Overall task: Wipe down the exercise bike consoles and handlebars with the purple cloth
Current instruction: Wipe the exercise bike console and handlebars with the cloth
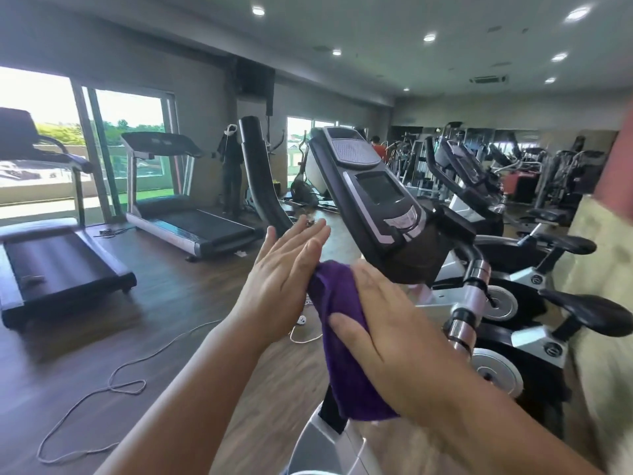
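Pressing flat from both sides, two bare hands sandwich a purple cloth (pixel 346 334) in front of the wearer. The right hand (pixel 390 323) lies open against the cloth's near face, fingers straight; the left hand (pixel 284 269) is spread flat against its far edge, fingers pointing up. Neither grips; the cloth is held only by palm pressure and hangs limp below. It looks soft, light and floppy, best bunched in one fist before wiping. Just beyond and above it tilts the exercise bike console (pixel 373 197), dark with a small screen. Chrome handlebars (pixel 472 296) curve down at right. Treadmills (pixel 178 200) stand farther off by windows.
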### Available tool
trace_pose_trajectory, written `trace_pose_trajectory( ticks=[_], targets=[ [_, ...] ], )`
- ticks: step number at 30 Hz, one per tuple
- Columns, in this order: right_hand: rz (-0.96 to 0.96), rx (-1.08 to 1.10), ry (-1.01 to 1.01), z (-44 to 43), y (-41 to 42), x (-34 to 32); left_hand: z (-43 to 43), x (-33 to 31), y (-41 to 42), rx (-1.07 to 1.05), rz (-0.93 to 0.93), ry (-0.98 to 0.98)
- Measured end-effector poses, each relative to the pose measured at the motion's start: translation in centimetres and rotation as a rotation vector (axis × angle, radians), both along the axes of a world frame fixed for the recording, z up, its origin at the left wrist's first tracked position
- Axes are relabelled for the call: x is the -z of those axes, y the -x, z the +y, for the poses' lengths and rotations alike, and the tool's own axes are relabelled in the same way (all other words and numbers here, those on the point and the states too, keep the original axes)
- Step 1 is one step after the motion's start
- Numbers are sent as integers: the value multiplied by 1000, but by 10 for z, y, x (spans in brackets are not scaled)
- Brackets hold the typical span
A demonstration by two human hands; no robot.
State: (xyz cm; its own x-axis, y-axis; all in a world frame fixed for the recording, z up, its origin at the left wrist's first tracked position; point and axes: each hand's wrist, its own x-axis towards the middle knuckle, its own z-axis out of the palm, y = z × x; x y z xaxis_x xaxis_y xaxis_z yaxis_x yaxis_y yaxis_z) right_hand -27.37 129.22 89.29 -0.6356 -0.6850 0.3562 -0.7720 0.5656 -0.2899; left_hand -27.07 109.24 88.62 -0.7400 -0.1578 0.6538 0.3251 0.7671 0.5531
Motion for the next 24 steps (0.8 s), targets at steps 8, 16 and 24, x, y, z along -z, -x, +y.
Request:
trace_pose_trajectory(
  ticks=[8,16,24],
  targets=[
    [-44,34,-114,-40,26,-32,5,-2,-13,35,102,-208],
    [77,-51,-387,-98,37,-69,7,-10,-12,0,150,-242],
    [56,-35,8,-10,6,4,21,-4,-21,35,80,-168]
  ],
)
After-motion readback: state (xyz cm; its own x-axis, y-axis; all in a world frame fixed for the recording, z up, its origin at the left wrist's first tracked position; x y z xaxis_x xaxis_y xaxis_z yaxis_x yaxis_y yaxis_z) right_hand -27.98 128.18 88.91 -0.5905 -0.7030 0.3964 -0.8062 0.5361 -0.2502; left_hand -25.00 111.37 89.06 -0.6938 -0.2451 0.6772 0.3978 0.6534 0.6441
